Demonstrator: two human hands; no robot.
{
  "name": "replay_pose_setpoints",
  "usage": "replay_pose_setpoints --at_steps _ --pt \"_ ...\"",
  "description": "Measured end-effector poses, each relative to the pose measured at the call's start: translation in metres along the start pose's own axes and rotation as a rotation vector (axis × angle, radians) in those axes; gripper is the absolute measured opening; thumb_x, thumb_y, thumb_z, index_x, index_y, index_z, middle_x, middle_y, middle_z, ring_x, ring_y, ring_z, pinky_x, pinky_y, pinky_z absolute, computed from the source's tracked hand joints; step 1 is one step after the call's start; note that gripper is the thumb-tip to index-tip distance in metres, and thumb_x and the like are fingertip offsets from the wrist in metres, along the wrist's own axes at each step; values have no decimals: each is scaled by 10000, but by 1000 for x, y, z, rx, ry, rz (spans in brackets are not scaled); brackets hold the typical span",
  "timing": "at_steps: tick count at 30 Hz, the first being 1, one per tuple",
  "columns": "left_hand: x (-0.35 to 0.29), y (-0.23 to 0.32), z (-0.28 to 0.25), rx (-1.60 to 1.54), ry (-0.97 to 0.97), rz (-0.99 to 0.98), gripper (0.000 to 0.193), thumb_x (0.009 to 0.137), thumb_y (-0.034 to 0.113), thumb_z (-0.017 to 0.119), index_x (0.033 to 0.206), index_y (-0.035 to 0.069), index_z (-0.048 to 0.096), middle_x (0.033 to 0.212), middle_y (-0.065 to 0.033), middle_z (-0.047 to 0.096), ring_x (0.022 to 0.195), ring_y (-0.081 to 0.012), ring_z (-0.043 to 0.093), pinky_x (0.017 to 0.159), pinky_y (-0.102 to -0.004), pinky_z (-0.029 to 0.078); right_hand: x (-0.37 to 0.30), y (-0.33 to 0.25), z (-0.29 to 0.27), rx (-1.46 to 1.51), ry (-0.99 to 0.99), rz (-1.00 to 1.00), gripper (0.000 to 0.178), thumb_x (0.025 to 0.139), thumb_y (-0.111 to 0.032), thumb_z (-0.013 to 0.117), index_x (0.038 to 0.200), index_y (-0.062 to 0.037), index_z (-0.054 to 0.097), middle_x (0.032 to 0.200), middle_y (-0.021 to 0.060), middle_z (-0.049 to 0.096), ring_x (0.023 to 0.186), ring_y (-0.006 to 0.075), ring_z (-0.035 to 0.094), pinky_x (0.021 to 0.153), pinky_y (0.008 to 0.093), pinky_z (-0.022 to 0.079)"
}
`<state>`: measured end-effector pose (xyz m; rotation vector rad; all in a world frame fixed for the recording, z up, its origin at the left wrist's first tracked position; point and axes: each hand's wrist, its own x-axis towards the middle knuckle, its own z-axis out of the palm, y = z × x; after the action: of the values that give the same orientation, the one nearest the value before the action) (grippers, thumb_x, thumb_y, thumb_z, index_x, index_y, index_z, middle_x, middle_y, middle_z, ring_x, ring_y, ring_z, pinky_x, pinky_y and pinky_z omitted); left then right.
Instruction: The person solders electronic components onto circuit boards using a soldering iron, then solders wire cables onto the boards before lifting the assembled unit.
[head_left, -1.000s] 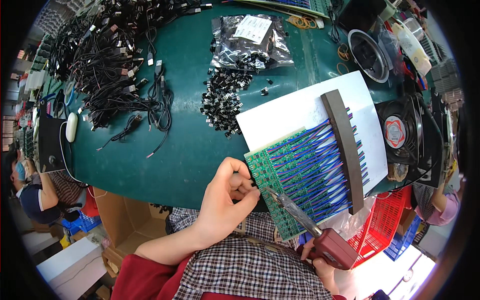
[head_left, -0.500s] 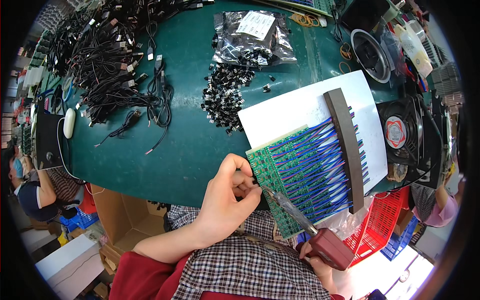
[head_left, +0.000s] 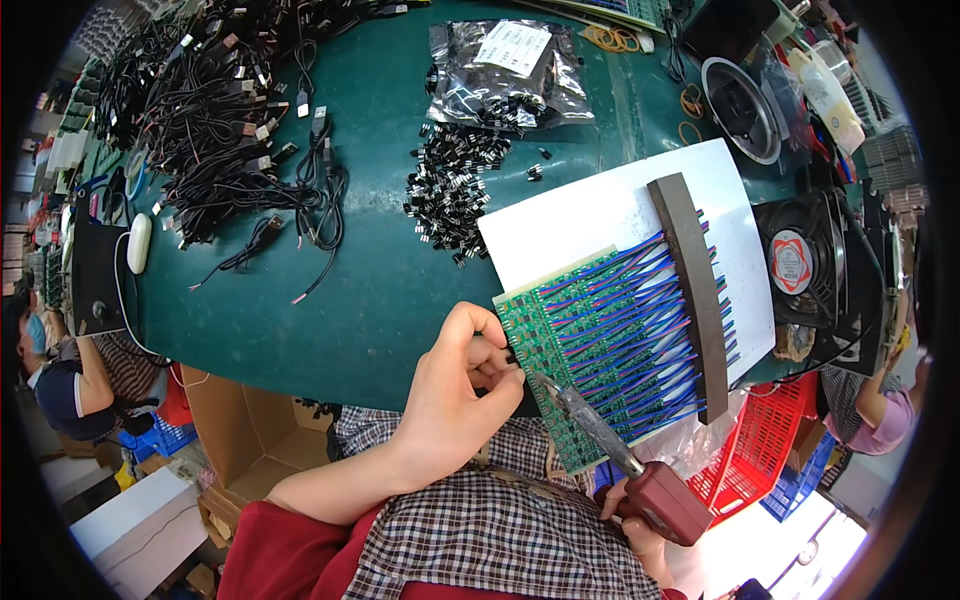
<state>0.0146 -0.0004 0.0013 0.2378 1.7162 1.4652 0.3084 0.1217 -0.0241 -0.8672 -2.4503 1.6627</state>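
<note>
My left hand [head_left: 450,390] is closed in a pinch at the left edge of a green circuit board panel [head_left: 525,325]. A small black component [head_left: 509,356] shows between its fingertips, mostly hidden by them. My right hand [head_left: 640,530], low and partly covered, grips a soldering iron [head_left: 672,504] with a dark red handle. The iron's shaft slants up and left over the panel, its tip close to my left fingertips; contact cannot be told. Blue and red wires [head_left: 610,330] run right from the panel beneath a dark bar [head_left: 692,300]. A white sheet [head_left: 560,225] lies underneath.
Beyond the panel, a heap of small black components [head_left: 455,185] lies by a silvery plastic bag [head_left: 510,75]. Black USB cables [head_left: 225,150] pile up at far left. A fan [head_left: 800,265] stands right, below a round metal dish [head_left: 740,110]. A red basket [head_left: 750,460] sits lower right.
The soldering iron's tip has shifted slightly right, away from my left fingertips, and its handle has moved a little right and down. My left hand keeps its pinch almost in place.
</note>
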Motion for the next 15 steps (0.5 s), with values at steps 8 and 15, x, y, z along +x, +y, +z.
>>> replay_pose_setpoints --at_steps 8,15 --pt "0 0 1 2 6 11 286 829 -91 556 983 57 365 803 -26 569 777 -76 583 717 -233 490 -3 11 9 110 43 -14 345 659 -189 737 933 -18 618 675 25 655 576 200 633 615 296 511" --pt "-1 0 2 23 13 27 285 829 -81 566 991 49 371 796 -21 563 771 -69 570 710 -231 485 8 -26 4 555 114 126 570 685 -336 794 1051 35 562 752 91 654 618 182 635 577 301 495"
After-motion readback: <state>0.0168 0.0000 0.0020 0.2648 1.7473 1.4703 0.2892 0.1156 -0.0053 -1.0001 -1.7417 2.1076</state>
